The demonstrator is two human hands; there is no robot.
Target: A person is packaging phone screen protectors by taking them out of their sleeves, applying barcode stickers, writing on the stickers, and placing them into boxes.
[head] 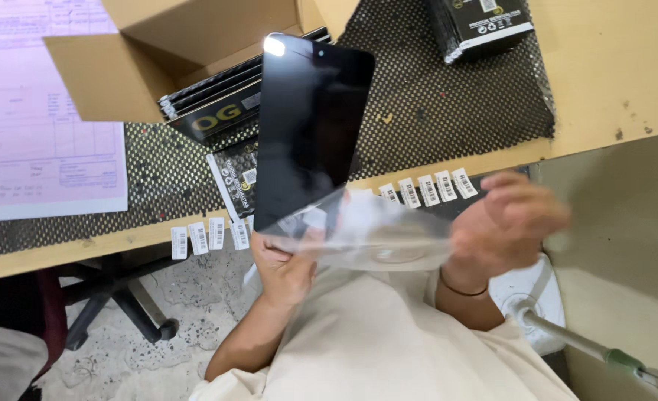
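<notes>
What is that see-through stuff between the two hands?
In the head view, a clear plastic film stretches from the left hand, which holds the black glass panel, across to the blurred right hand, which grips its other end.

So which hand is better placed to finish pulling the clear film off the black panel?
Probably the right hand: it already grips the clear film stretched off the black panel's lower edge. The left hand is occupied holding the panel from below.

A packing workstation: a cardboard box of boxed goods, barcode stickers along the tabletop edge, paper forms.
</notes>
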